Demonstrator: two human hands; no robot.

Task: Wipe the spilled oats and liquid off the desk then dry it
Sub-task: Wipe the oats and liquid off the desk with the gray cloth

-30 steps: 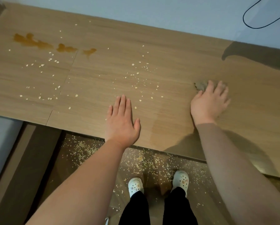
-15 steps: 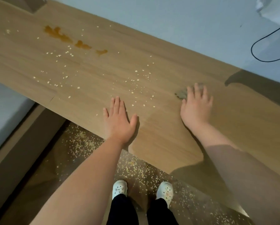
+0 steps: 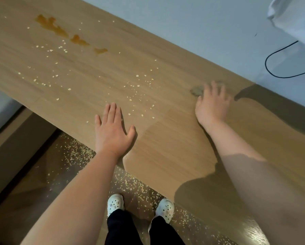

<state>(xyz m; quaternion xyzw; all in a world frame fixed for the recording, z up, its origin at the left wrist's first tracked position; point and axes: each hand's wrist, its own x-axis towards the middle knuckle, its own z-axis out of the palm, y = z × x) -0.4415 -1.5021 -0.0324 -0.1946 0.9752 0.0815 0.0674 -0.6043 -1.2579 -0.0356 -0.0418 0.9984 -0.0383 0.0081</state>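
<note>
Nearest, the left hand (image 3: 113,131) is laid flat at the desk (image 3: 174,152) edge, fingers straight; at two o'clock the right hand (image 3: 212,105) is spread over a cloth (image 3: 196,90). Beyond — twelve to ten o'clock — oats (image 3: 137,75) and liquid (image 3: 59,30) are left unwiped; drying is judged undone.

Single head-worn wide-angle view, standing height, tilted steeply down and forward over the desk (image 3: 174,152).

Pale oat flakes (image 3: 137,75) lie scattered over the wooden desk (image 3: 166,147). Three amber liquid puddles (image 3: 78,40) sit in a row far left (unwiped). A grey cloth (image 3: 196,90), mostly hidden, lies to their right.
</note>
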